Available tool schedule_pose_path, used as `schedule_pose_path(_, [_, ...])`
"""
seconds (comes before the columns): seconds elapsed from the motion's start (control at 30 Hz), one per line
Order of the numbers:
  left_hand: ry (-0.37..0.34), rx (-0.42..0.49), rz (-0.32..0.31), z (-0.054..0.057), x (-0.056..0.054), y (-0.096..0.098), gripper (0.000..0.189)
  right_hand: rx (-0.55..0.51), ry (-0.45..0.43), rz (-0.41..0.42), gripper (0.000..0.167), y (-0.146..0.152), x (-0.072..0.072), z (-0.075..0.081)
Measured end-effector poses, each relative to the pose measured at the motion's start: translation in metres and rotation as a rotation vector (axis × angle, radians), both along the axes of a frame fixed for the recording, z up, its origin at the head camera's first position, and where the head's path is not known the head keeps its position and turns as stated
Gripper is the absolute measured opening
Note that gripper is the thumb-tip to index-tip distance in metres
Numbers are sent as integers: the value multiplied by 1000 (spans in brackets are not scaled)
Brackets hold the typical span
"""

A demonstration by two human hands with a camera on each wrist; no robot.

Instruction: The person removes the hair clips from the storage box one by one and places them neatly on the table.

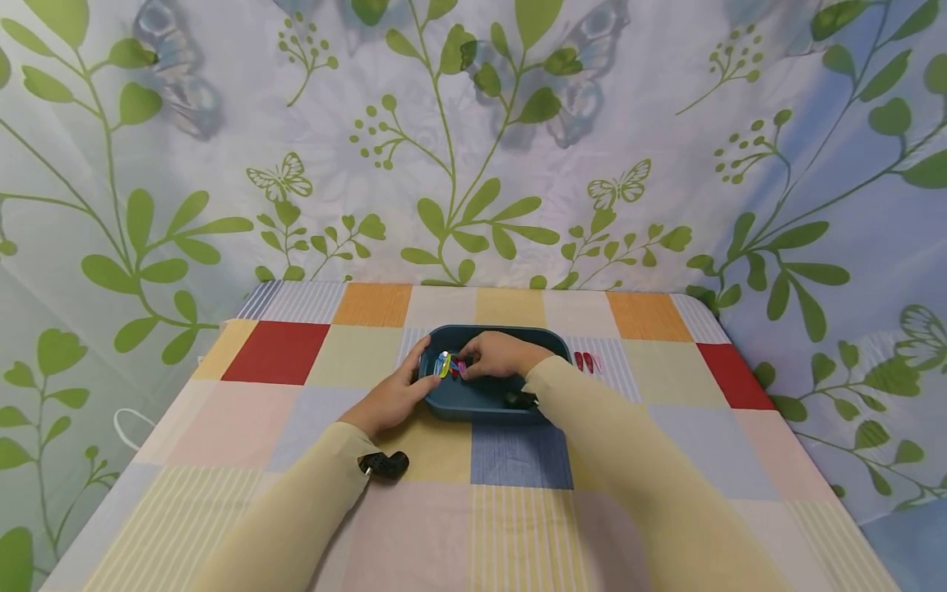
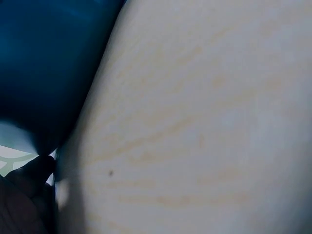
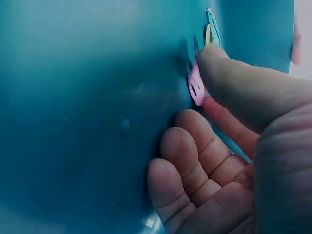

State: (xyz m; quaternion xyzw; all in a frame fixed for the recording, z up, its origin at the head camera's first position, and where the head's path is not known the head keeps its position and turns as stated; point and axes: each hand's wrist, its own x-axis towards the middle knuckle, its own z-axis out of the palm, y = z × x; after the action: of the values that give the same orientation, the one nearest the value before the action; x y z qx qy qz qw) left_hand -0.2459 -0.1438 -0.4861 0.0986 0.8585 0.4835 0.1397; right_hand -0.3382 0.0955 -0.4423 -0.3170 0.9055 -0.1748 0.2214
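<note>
One pink clip (image 3: 196, 88) lies between thumb and forefinger of the pinching right hand (image 1: 506, 354), the left hand (image 1: 394, 397) holding the tray (image 1: 484, 416).

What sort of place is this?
Probably a homely tabletop corner, though the wider room isn't visible: a patchwork-style tablecloth, a leaf-and-butterfly printed curtain behind it, and a blue tray of colorful snap hair clips.

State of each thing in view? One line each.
Tray: upright on tablecloth
Pink clip: inside tray
Yellow clip: inside tray
Red clips: on tablecloth, right of tray; snapped shut or not, unclear
Left hand: holds tray's left side
Right hand: at pink clip, grip unclear
</note>
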Motion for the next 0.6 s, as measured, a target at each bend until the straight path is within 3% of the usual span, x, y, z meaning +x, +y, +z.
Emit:
schedule_pose_path(0.33, [6, 1, -5, -1, 0, 0, 77, -49, 4, -54, 34, 3, -1, -3])
schedule_pose_path(0.6, [6, -10, -7, 1, 0, 0, 77, -52, -14, -44, 38, 1, -2, -3])
